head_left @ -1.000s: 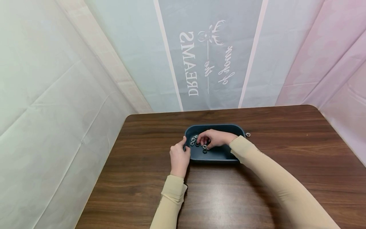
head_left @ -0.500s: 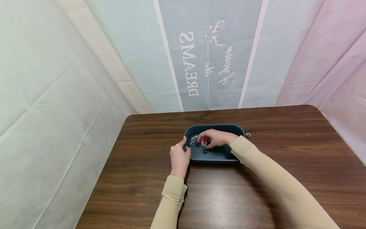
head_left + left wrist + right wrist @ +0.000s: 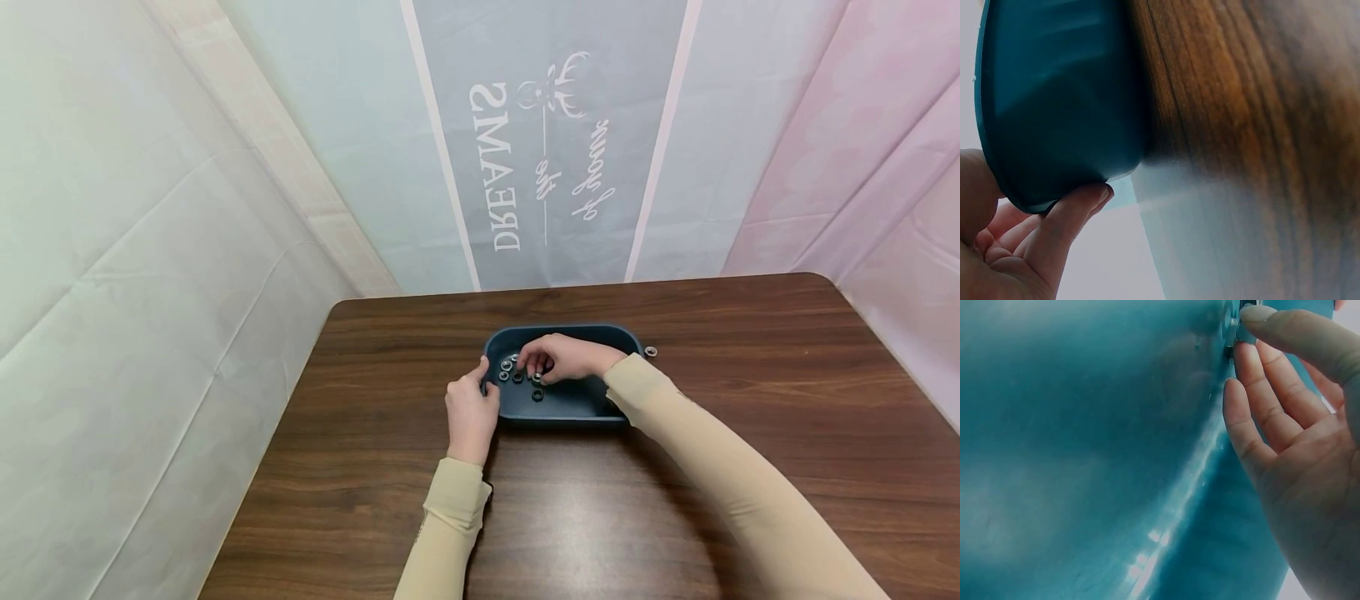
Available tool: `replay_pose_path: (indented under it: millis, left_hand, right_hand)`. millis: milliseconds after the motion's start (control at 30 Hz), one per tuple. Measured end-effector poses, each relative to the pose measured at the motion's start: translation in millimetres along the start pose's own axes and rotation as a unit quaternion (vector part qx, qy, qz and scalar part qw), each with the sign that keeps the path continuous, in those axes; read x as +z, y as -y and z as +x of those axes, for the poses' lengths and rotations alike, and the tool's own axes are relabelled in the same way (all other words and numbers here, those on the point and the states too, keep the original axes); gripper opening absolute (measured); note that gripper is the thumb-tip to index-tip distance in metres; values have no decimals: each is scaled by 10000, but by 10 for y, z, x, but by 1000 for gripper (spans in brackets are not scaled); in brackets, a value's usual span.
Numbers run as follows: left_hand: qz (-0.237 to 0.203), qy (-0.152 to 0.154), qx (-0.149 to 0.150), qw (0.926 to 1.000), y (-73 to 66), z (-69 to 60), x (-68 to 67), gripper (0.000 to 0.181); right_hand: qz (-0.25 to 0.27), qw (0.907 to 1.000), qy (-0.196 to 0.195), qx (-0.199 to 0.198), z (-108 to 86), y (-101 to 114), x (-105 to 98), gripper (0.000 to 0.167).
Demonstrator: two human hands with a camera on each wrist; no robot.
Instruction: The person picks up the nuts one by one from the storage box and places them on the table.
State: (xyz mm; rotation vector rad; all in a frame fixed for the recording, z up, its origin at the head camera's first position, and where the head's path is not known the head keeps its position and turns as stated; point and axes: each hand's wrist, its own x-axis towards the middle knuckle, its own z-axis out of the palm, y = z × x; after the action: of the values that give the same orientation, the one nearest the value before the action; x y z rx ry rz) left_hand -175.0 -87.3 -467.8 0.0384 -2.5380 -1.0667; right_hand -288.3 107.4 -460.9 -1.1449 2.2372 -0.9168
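Note:
A dark blue-green tray (image 3: 570, 410) lies on the table, with several small metal rings, silver and dark, in its left half. The left hand (image 3: 472, 417) grips the tray's left end; in the left wrist view its thumb and fingers (image 3: 1075, 215) hold the tray's rim (image 3: 988, 144). Inside the tray, the right hand (image 3: 570, 358) pinches a small ring (image 3: 537, 378) by thumb and fingertips, just above a dark ring (image 3: 537, 395). The right wrist view shows the thumb of the right hand (image 3: 1304, 406) pressed on a metal piece (image 3: 1247, 331).
One silver ring (image 3: 651, 352) lies on the brown wooden table (image 3: 360, 433) just outside the tray's right end. Behind the table hangs a printed cloth (image 3: 570, 267), and a pale cloth (image 3: 150, 333) hangs along the left side.
The right hand has risen slightly with the pinched ring, which now sits a little farther from the dark ring below it. The left hand and the tray have hardly moved.

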Motion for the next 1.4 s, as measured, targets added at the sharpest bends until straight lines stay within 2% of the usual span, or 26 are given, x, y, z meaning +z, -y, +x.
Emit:
replay_pose_path:
  millis: [433, 1400]
  left_hand:
    - [39, -2, 13, 10000, 7, 3, 6, 41]
    - [118, 105, -132, 9998, -20, 7, -21, 42]
  right_hand:
    - [88, 9998, -143, 93, -20, 10, -25, 39]
    - [249, 9985, -480, -45, -147, 150, -189, 39]
